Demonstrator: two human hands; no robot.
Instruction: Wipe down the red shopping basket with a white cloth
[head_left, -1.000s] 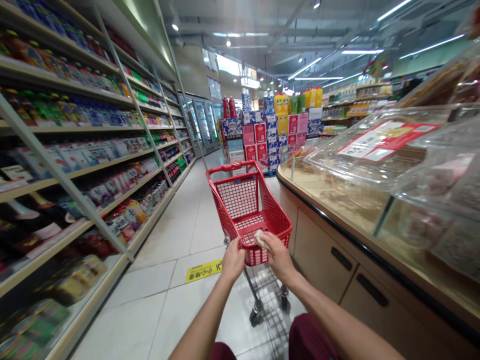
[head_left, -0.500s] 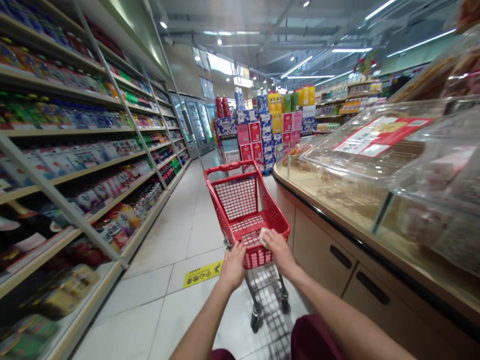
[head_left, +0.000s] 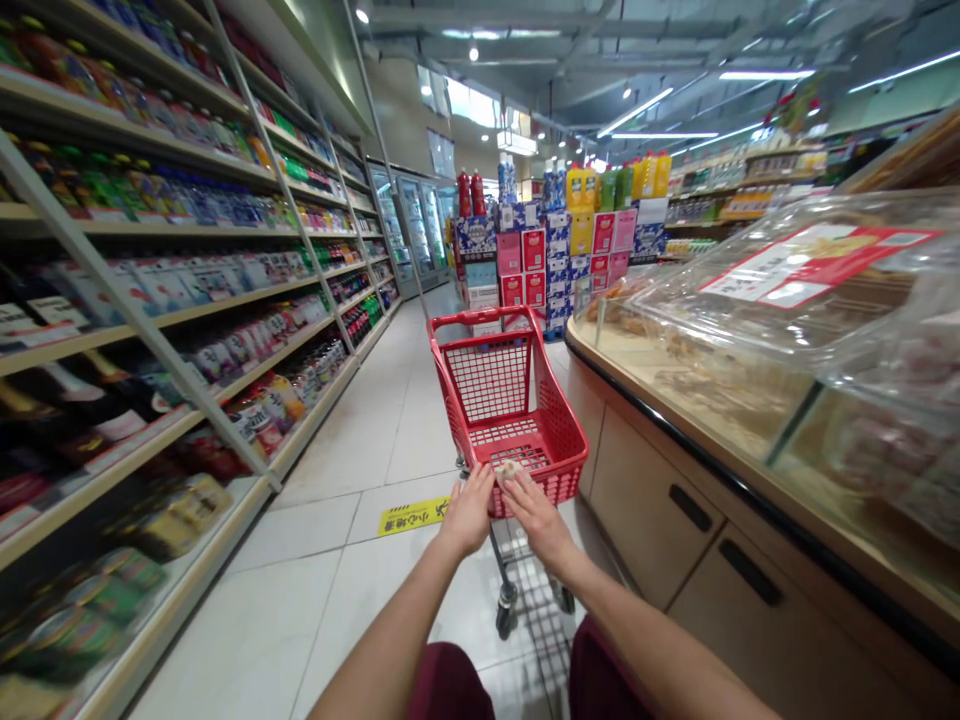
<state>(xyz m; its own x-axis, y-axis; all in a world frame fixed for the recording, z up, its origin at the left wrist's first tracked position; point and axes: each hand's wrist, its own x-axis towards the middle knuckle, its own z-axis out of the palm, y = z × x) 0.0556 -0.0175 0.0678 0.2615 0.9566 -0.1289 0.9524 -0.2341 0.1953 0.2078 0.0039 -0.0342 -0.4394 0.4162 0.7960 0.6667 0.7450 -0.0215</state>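
Beside stocked shelves point(head_left: 225, 303), the right fingers point(head_left: 519, 492) are holding a white wad point(head_left: 509, 468), best pressed evenly, while straightened left fingers point(head_left: 478, 484) are steadying the red cart point(head_left: 559, 420).

Room left of cart point(head_left: 517, 428), counter point(head_left: 641, 500) right

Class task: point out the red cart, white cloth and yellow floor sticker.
Red cart point(head_left: 527, 427), head view: basket floor.
White cloth point(head_left: 509, 468), head view: exposed part.
Yellow floor sticker point(head_left: 413, 516), head view: visible middle.

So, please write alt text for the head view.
The right hand holds a white wad at the near edge of a red shopping cart, the left hand beside it. Drink shelves stand left, a counter right.
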